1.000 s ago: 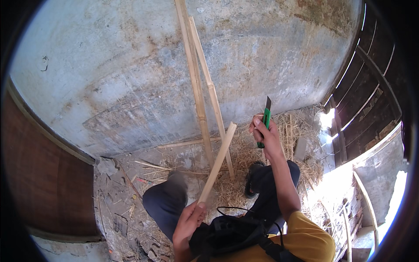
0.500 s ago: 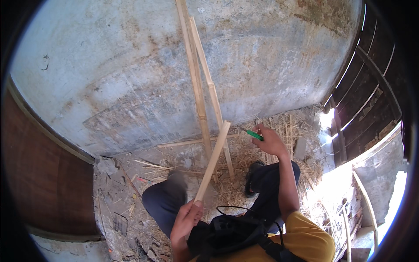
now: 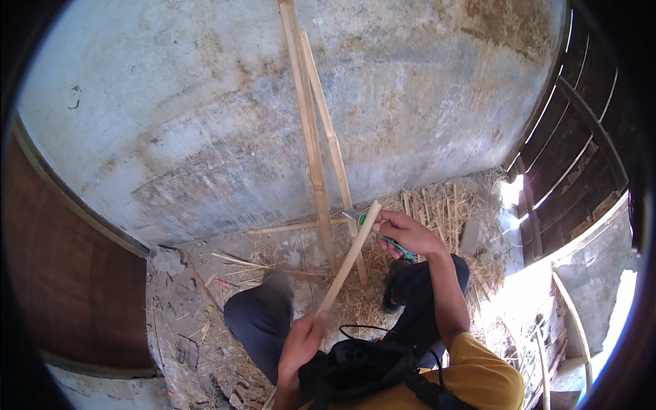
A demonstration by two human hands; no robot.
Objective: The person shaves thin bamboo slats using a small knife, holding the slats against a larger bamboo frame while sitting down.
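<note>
Stained wall backs the straw-littered floor. One wood strip slants up from the left hand's grip; the right hand, clasping a green knife, has moved in, so knife and strip now cross near its top.

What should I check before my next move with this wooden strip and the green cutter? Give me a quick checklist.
1. Left hand gripping the strip low down: ok.
2. Right hand holding the green cutter: ok.
3. Blade out: ok, it shows to the left of the strip near its upper end, with the cutter passing behind the strip.
4. Left hand clear of the blade: ok, it is well down the strip.
5. Cutting edge facing away from the right hand: cannot tell, the blade is too small to read.
6. Floor clear around the right shoe: not ok, straw lies beside it.
</note>
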